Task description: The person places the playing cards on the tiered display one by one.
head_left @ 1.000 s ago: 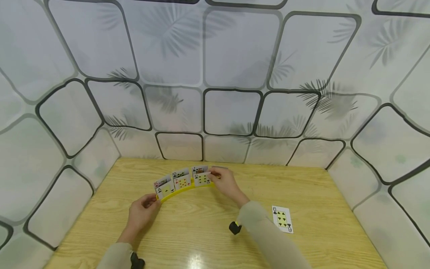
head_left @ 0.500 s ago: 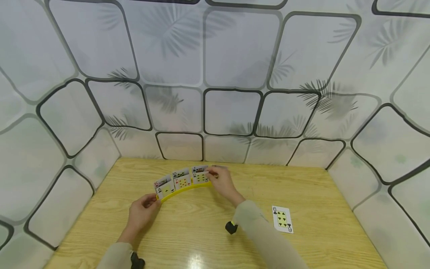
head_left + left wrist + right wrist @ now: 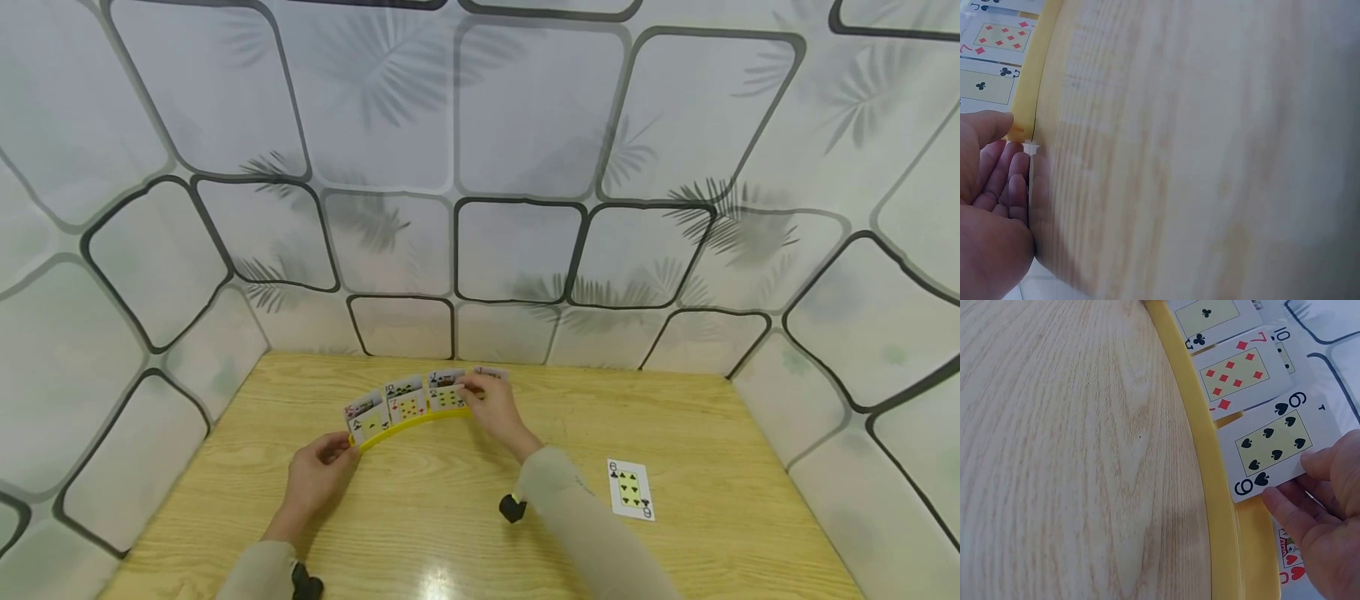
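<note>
A curved yellow card holder [image 3: 397,428] stands on the table with playing cards upright in two rows. My left hand [image 3: 318,475] pinches its left end, thumb in front in the left wrist view. My right hand [image 3: 498,412] pinches the right edge of the six of spades [image 3: 1272,440], whose lower edge is at the holder's front row. Left of that card are the seven of diamonds [image 3: 1235,378] and an ace of clubs [image 3: 369,425]. Behind them show a ten [image 3: 403,386] and several face cards, one red-suited [image 3: 1291,550] beyond my right fingers.
A six of clubs [image 3: 630,489] lies face up on the wooden table [image 3: 420,517], right of my right forearm. Patterned walls [image 3: 517,250] enclose the table at the back and on both sides.
My right hand has moved slightly left with the six of spades, bringing it closer to the seven of diamonds and lower. More of the rear right card shows. My left hand stays put.
</note>
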